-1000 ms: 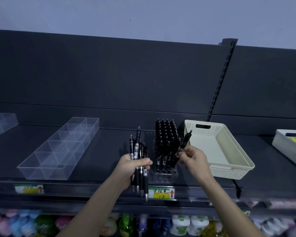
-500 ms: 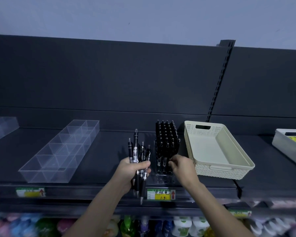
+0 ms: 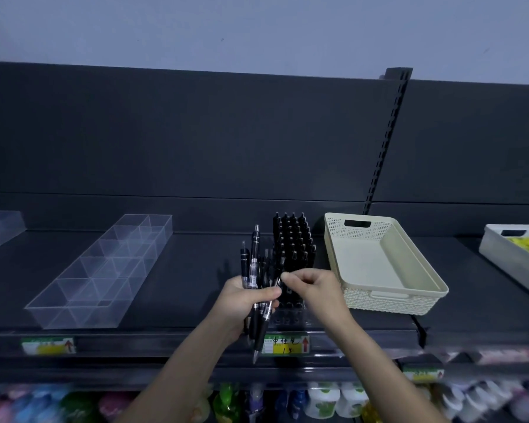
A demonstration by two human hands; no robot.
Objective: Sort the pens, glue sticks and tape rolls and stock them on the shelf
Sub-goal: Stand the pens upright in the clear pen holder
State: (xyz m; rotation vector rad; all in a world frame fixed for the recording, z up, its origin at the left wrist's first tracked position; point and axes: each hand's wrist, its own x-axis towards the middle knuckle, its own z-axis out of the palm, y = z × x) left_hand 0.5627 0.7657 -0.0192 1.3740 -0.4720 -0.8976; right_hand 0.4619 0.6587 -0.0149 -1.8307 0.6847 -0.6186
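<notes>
Nearest, a yellow price label (image 3: pixel 284 345) sits on the shelf (image 3: pixel 196 300) edge. Just above it the left hand (image 3: pixel 242 303) has its fingers curled round a bundle of black pens (image 3: pixel 255 264), held upright in front of the shelf. The right hand (image 3: pixel 315 291) touches the bundle, thumb and forefinger pinching a single pen (image 3: pixel 268 311) near its top. Behind them a clear pen holder (image 3: pixel 290 320) stands full of black pens. Beside it sit a cream basket (image 3: pixel 388 300) to the right and a clear divided tray (image 3: pixel 71 312) to the left.

price tag (image 3: pixel 286 344) on shelf (image 3: pixel 180 285), handwritten 中性笔, 1.5, red arrow
</notes>
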